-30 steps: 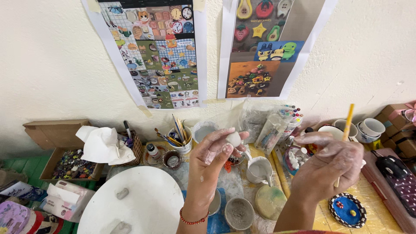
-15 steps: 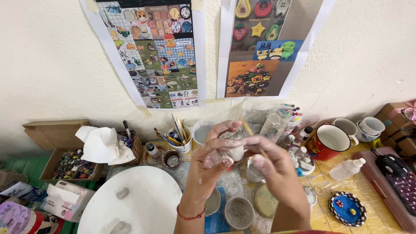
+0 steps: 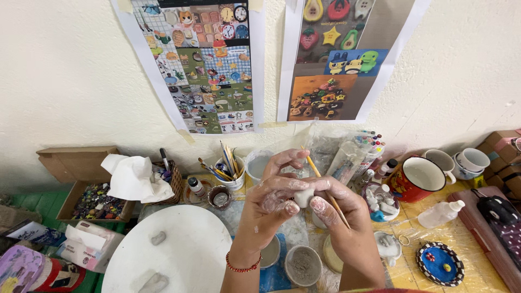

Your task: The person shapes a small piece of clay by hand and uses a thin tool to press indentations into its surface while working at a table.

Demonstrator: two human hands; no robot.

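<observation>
My left hand (image 3: 274, 198), dusted with pale clay and wearing a red bead bracelet, pinches a small white clay lump (image 3: 304, 197) at chest height over the table. My right hand (image 3: 342, 220) meets it from the right, thumb on the lump, and also grips a thin yellow wooden stick (image 3: 313, 165) that slants up to the left past the fingers. Both hands hide most of the lump. Below them stand a small grey cup of slip (image 3: 303, 265) and a round white board (image 3: 179, 249) with two grey clay bits (image 3: 158, 237).
A red mug (image 3: 417, 178), white cups (image 3: 472, 160), a white squeeze bottle (image 3: 440, 213) and a blue painted dish (image 3: 440, 263) sit to the right. A brush jar (image 3: 230, 173), tissue in a basket (image 3: 135, 176) and a cardboard box (image 3: 81, 179) line the wall left. Posters hang above.
My right hand swung in from the right with the yellow stick and now touches the clay lump held by my left hand. The left hand dropped slightly toward the centre.
</observation>
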